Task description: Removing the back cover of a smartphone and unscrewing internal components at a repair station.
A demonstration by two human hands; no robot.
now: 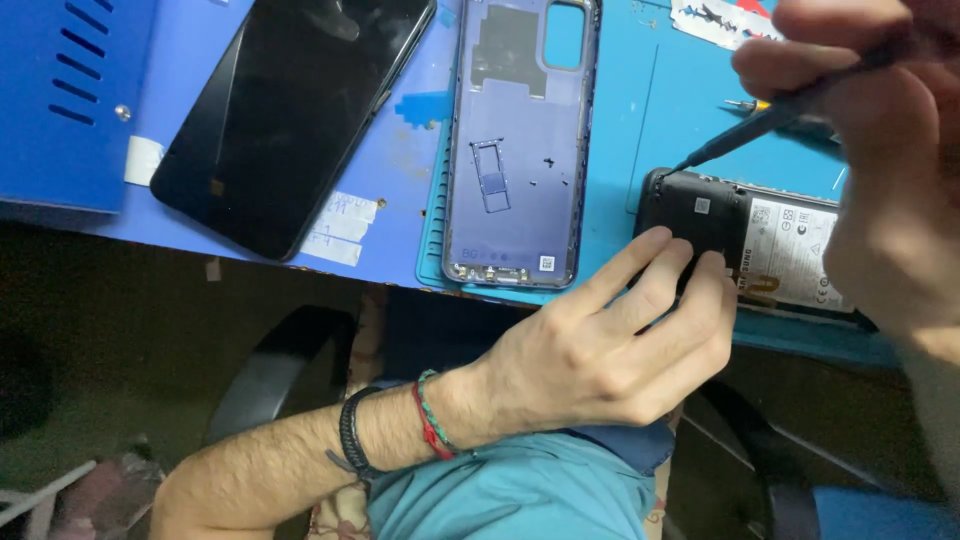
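An opened phone (760, 240) lies at the right of the blue table, its black inner cover and white-labelled battery exposed. My left hand (610, 345) rests its fingertips on the phone's near left corner, steadying it. My right hand (880, 150) grips a thin black screwdriver (770, 120) whose tip touches the phone's top left corner. A removed translucent back cover (520, 140) lies to the left with a small SIM tray (490, 175) and tiny screws on it.
A second black phone (290, 110) lies screen up at the left, beside a blue metal box (70, 100). A teal work mat (640, 120) covers the table under the parts. A razor blade (715, 22) sits at the top. A chair shows below.
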